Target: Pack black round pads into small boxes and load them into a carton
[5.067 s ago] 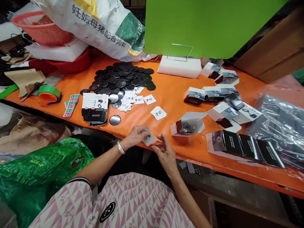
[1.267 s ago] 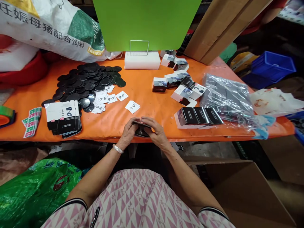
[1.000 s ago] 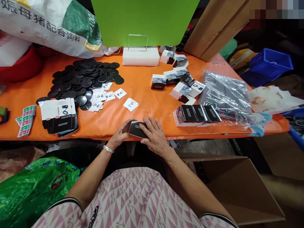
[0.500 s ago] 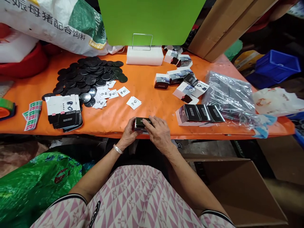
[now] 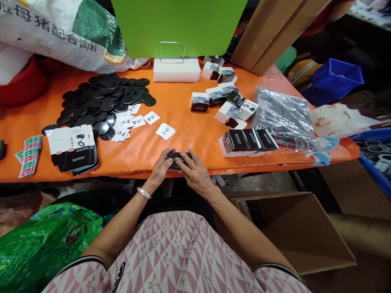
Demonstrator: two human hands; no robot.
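Observation:
A small black printed box (image 5: 177, 161) is between my two hands at the front edge of the orange table (image 5: 134, 156). My left hand (image 5: 159, 170) is wrapped round its left side, with the thumb on top. My right hand (image 5: 195, 171) grips the right side, its fingers lying across the top face. The hands hide most of the box's sides. Ahead of them lie small white leaflets (image 5: 165, 131). Closed black-topped boxes (image 5: 251, 141) stand in a row to the right, and flat unfolded cartons (image 5: 75, 148) are stacked on the left.
Black discs (image 5: 104, 97) form a heap at the back left, near red-green stickers (image 5: 30, 156). Several loose boxes (image 5: 217, 96) stand at the back right, beside a plastic-wrapped grey stack (image 5: 282, 114). A white foam block (image 5: 177, 71) holds a wire stand. Below right is an open cardboard carton (image 5: 293, 232).
The view has shifted, so the table's things appear further left. Both hands still hold the box; my left thumb now lies over its top and the right fingers are more spread across it.

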